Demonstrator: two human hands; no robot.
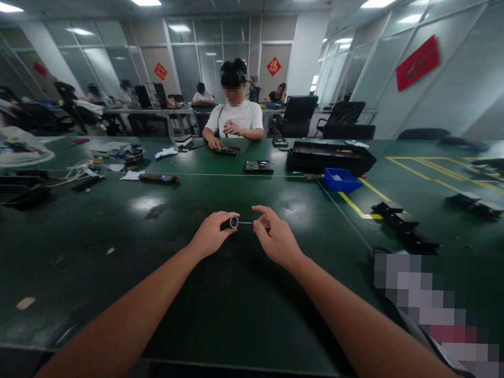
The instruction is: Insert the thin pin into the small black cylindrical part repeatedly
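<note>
My left hand (209,233) is closed around a short black cylinder (233,222), whose round, silver-rimmed end faces me; its exact kind is not clear. In my right hand (280,239) is a screwdriver (246,223), gripped by its handle between thumb and fingers. Its thin metal shaft points left, and the tip meets or nearly meets the side of the cylinder; contact cannot be made out. Both hands are just above the green table (231,304).
A person (234,117) across the table handles a circuard-like green part (227,150). Beyond my hands lie a hard drive (259,166), a blue bin (342,180), a black tray (331,157) and a pen-shaped tool (158,178). Black blocks (403,219) sit right; cables (76,174) left.
</note>
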